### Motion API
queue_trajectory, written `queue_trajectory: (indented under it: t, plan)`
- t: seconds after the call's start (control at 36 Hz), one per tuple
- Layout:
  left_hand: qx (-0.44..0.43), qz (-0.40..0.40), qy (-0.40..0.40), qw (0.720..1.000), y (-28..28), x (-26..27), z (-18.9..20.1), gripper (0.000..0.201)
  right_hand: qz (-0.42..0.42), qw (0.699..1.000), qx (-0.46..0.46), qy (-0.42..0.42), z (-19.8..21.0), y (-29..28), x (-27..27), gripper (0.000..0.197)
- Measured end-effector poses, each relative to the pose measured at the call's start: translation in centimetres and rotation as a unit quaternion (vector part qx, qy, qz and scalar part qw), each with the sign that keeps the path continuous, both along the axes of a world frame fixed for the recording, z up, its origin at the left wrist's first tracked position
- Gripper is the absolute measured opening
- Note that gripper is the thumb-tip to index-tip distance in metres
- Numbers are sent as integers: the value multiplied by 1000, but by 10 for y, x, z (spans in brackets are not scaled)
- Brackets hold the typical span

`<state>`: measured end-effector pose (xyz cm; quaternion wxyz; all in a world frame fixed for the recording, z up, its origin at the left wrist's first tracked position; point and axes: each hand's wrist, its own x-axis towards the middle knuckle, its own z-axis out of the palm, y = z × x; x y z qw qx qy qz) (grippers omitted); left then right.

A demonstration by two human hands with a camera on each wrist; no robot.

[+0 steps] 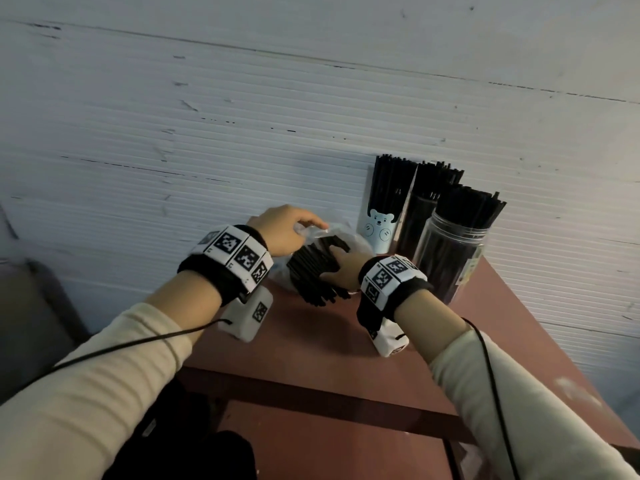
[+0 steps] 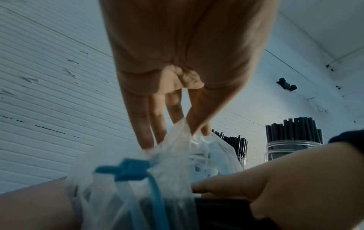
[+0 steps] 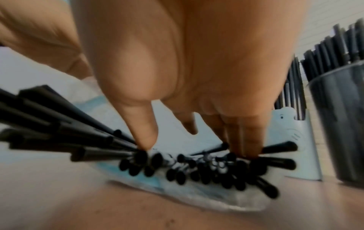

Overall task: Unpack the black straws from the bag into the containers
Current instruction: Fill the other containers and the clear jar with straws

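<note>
A clear plastic bag (image 1: 313, 233) with a blue tie (image 2: 128, 170) lies on the red-brown table (image 1: 311, 341) near the wall. My left hand (image 1: 287, 230) pinches the bag's top edge (image 2: 187, 132) between thumb and forefinger. A bundle of black straws (image 1: 311, 271) sticks out of the bag toward me. My right hand (image 1: 341, 268) sits on the bundle, thumb on one side and fingers on the other, tips pressed among the black straws (image 3: 197, 165). To the right stand a pale blue bear cup (image 1: 379, 230), a dark container (image 1: 414, 220) and a clear jar (image 1: 450, 251), all holding black straws.
A white ribbed wall (image 1: 242, 116) runs close behind the bag and containers. The table's left edge (image 1: 207, 362) drops off beside my left forearm. Bare tabletop lies in front of the bundle. A small black hook (image 2: 286, 84) is fixed on the wall.
</note>
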<state>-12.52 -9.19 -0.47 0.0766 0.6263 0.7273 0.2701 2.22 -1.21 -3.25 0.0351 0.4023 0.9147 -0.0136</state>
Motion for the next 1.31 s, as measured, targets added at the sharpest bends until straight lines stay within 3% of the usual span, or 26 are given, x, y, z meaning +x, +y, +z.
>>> queue_trajectory:
  t: [0.08,0.42,0.5,0.58,0.72,0.97,1.14,1.31]
  plan:
    - [-10,8,7,1000,3,2,-1,48,-4,999,-46,-5,-1,0,0,57]
    - [-24,15,0,1000,-5,-1,2,48,95,994,41,32,6,4,-5,45]
    - [-23,14,-11,1000,-5,-2,1,48,102,995,-11,15,7,4,-4,46]
    - [-19,11,-28,999,-5,-4,0,48,92,994,-44,29,2,7,-3,35]
    - [-14,6,-27,1000,-6,-6,-2,47,66,995,-5,75,1,10,-4,11]
    - [-3,-10,-31,999,-9,-6,-7,37,51,987,-58,142,6,12,5,27]
    - [-21,-21,-43,999,-14,0,-12,53,64,969,-108,213,12,9,37,25]
    - [58,-14,34,998,-15,24,-12,56,83,967,-135,202,38,-10,82,27]
